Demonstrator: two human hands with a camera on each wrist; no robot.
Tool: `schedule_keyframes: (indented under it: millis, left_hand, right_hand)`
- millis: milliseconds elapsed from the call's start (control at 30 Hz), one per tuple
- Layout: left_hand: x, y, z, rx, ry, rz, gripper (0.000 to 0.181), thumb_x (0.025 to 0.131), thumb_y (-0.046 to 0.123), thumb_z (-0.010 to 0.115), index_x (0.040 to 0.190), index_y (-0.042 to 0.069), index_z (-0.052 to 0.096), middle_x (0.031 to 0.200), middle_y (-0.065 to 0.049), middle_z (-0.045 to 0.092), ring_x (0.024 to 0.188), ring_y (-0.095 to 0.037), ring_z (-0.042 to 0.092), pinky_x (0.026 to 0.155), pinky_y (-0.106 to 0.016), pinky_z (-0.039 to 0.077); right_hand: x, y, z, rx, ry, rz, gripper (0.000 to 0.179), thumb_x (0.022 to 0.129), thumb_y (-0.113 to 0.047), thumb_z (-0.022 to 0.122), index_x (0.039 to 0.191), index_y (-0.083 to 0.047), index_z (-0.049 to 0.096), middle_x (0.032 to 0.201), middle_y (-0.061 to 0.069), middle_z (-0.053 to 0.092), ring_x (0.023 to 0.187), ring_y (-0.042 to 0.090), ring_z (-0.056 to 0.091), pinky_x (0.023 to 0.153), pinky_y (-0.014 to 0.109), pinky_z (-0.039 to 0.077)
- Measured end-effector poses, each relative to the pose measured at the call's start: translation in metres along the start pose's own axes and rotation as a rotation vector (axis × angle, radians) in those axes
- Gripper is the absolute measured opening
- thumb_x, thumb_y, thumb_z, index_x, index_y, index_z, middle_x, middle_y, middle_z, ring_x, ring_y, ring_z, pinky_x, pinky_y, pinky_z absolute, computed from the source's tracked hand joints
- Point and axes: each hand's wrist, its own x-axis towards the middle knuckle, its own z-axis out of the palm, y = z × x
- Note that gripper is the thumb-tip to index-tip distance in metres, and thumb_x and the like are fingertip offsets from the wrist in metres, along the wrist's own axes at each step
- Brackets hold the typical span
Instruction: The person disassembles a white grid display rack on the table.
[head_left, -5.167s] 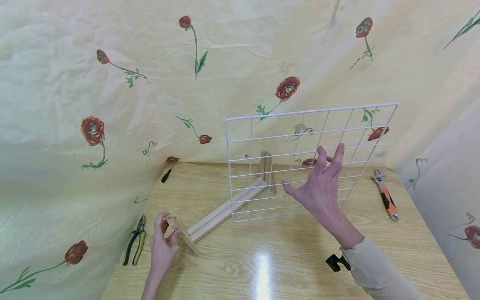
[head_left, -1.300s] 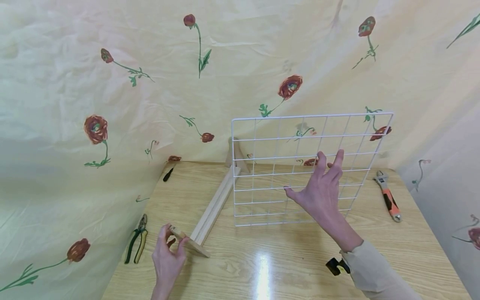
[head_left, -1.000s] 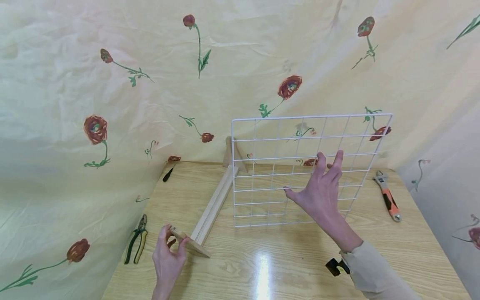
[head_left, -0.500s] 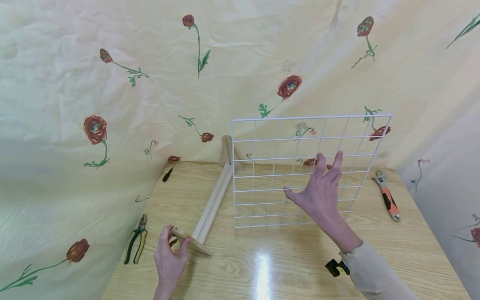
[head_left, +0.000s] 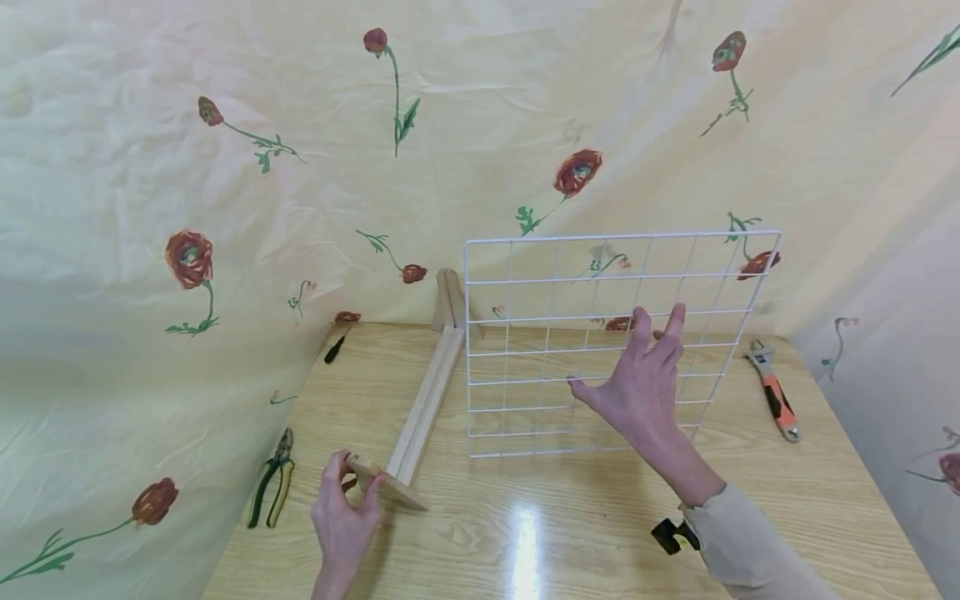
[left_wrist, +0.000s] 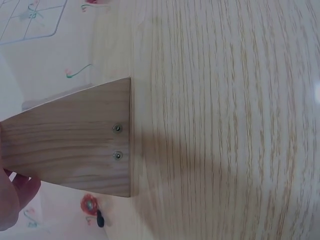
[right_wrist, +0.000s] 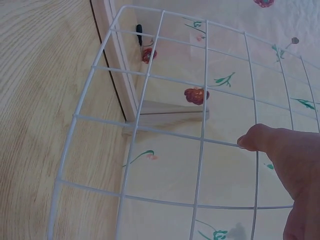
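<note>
My left hand (head_left: 345, 517) pinches the near end board (left_wrist: 75, 140) of a pale wooden stand (head_left: 426, 408). That board tapers towards the hand and shows two screw heads near its wide edge. A grooved double rail runs back across the table to a second upright end board (head_left: 448, 300), partly behind the grid. With fingers spread and fingertips at the wires, my right hand (head_left: 643, 383) holds a white wire grid panel (head_left: 468, 333) upright, leaning a little. The grid's left edge overlaps the far end board in the head view. In the right wrist view the thumb (right_wrist: 257, 137) lies against a wire.
Pliers (head_left: 276, 487) with green and yellow handles lie left of the left hand. A small black-handled tool (head_left: 334, 350) lies at the back left corner. On the right lies an adjustable wrench (head_left: 776, 396) with an orange and black handle. Flowered cloth (head_left: 300, 192) hangs behind the table.
The stand has swung round, its far end moving left until it sits mostly beside the grid; it still creeps left. The near end has shifted slightly right. The grid leans somewhat differently; both holds persist.
</note>
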Motion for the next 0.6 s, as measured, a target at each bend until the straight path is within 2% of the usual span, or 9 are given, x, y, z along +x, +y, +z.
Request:
schedule_keyframes:
  millis: [600]
  left_hand:
    - [-0.0010,0.0055,0.0062,0.044,0.030,-0.001,0.068,0.094,0.050,0.066,0.118,-0.012,0.054,0.089,-0.020,0.065,0.067,-0.030,0.066,0.049,-0.035,0.059]
  right_hand:
    - [-0.0073,0.0028,0.0012,-0.006,-0.014,0.000,0.131,0.046,-0.035,0.101,0.141,-0.003,0.017,0.156,0.033,-0.010,0.106,0.058,0.037,0.051,0.049,0.047]
